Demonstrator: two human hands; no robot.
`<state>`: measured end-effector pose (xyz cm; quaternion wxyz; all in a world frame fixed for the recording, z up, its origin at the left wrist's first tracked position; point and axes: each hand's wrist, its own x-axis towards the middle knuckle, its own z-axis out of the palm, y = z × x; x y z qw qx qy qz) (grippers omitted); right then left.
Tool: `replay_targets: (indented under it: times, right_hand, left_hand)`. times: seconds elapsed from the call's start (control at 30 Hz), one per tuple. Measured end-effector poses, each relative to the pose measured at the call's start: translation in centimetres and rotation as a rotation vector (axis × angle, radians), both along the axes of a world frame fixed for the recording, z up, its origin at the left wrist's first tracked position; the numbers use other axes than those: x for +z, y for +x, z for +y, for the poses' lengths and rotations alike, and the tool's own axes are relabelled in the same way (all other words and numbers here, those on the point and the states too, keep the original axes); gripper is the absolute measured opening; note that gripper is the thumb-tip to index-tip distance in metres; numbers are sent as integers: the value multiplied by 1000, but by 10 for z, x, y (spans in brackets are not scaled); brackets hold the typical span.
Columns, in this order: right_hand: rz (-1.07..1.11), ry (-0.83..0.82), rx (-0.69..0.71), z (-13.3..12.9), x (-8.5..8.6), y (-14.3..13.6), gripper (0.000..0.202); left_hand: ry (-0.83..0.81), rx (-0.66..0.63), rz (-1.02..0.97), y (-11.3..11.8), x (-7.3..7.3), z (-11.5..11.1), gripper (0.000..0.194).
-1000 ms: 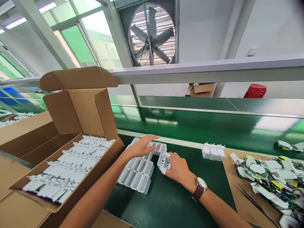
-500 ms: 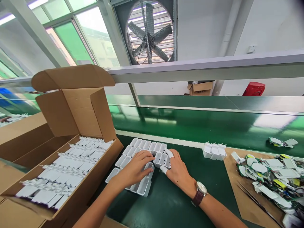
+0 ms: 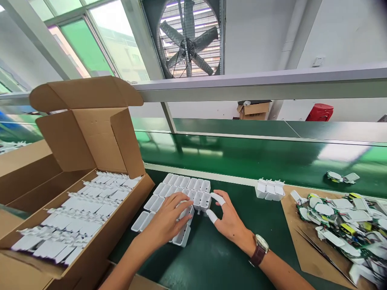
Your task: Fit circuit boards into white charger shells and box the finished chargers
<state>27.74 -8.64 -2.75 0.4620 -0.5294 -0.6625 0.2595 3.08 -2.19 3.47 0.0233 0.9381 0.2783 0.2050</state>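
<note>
White trays (image 3: pixel 169 191) under spread left hand (image 3: pixel 169 217): cavities face up, long axes running forward. Right hand (image 3: pixel 228 217) splayed, just right of trays.

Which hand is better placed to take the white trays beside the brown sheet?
Probably the right hand: it is nearer these white trays and looks open, while the left hand is over the tray rows.

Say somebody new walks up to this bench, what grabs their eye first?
Probably the big fan, top middle, then the open cardboard box at left, packed with white parts. In the centre, the left hand is over rows of white cases; the right hand, wearing white finger covers, is beside them. A heap of circuit boards lies at right.
</note>
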Motion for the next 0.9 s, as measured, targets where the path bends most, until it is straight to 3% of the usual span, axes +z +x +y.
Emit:
replay_targets:
  times: [0.13, 0.27, 0.4, 0.53, 0.63, 0.73, 0.9]
  right_hand:
    - [-73, 31, 8, -24, 10, 11, 51]
    - [-167, 58, 25, -49, 25, 24, 49]
    - [-263, 84, -22, -68, 26, 51, 51]
    - [-339, 76, -96, -90, 31, 89, 48]
    - [-397, 109, -140, -103, 49, 124, 45]
    - [-499, 128, -202, -106, 73, 168, 41]
    - [-827, -157, -424, -88, 92, 264, 40]
  left_hand:
    - [129, -59, 57, 34, -15, 1, 30]
    - [275, -96, 81, 59, -36, 17, 20]
    - [376, -89, 40, 62, -52, 42, 16]
    - [403, -144, 90, 64, -51, 50, 30]
    - [400, -160, -41, 84, -42, 29, 36]
    - [342, -156, -233, 121, -37, -7, 34]
    - [257, -202, -332, 180, -44, -49, 30]
